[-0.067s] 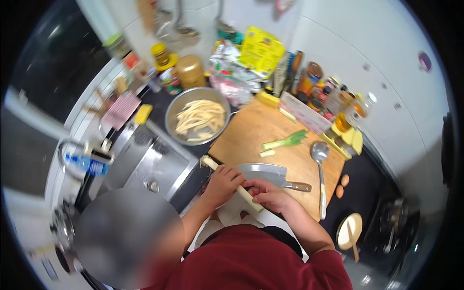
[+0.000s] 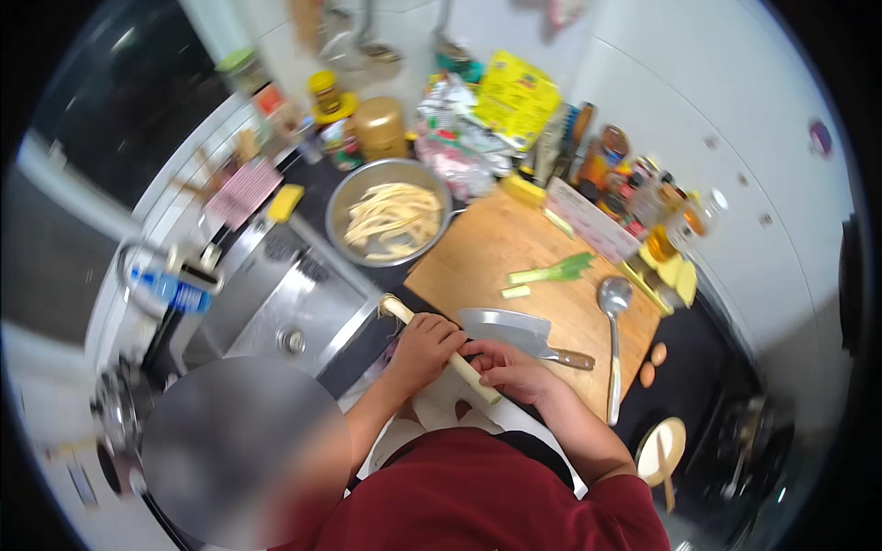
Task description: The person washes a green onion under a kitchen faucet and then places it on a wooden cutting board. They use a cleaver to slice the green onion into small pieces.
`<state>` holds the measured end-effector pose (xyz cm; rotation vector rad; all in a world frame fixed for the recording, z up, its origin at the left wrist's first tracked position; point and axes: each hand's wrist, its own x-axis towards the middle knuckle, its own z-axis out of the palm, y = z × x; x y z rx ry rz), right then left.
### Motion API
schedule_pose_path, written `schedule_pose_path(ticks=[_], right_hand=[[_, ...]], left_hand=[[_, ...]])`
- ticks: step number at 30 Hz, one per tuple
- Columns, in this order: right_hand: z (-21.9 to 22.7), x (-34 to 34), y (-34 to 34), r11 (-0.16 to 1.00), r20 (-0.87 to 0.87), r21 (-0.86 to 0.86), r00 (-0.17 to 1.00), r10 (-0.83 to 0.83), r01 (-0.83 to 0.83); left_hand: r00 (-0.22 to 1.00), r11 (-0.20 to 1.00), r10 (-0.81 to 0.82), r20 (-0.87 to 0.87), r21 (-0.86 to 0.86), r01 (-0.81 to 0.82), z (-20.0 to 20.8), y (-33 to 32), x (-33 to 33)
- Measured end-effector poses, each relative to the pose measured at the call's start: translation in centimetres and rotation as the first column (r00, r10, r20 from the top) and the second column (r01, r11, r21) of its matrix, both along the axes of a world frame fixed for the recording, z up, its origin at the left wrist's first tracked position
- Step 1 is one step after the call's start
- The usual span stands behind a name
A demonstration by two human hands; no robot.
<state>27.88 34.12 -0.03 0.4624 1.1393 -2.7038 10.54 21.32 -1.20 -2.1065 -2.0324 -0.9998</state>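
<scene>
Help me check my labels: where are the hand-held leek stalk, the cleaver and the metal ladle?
Leek stalk [image 2: 467, 371], head view: on its pale shaft.
Cleaver [image 2: 507, 331], head view: on its blade.
Metal ladle [image 2: 615, 296], head view: on its bowl.

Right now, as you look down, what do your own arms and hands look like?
The left hand and right hand are human, five-fingered and ungloved. Both forearms are bare; the right sleeve is short and dark red. A blur obscures the left sleeve.
</scene>
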Motion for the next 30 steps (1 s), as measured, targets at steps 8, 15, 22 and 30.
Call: schedule_pose_path(ticks=[8, 15, 22, 30], right_hand=[[-1.2, -3.3, -7.9, 0.818, -0.009, 0.087, 0.821, 0.571, -0.568], [0.1, -3.0, -21.0, 0.497, -0.016, 0.231, 0.507, 0.862, -0.837], [2.1, 3.3, -35.8, 0.227, 0.063, 0.262, 0.252, 0.966, -0.938], [0.8, 13.9, -53.5, 0.054, -0.03, 0.191, 0.05, 0.998, -0.98]], left_hand=[[0.843, 0.835, 0.537, -0.042, -0.116, -0.537, 0.6, -15.7, 7.5], [0.472, 0.464, 0.874, -0.115, -0.088, -0.881, 2.5, -29.0, 16.9], [0.191, 0.185, 0.981, -0.032, -0.126, -0.975, 2.6, -41.7, 29.2], [-0.012, -0.013, 0.997, -0.075, -0.016, -1.0, 4.0, -57.1, 45.7]])
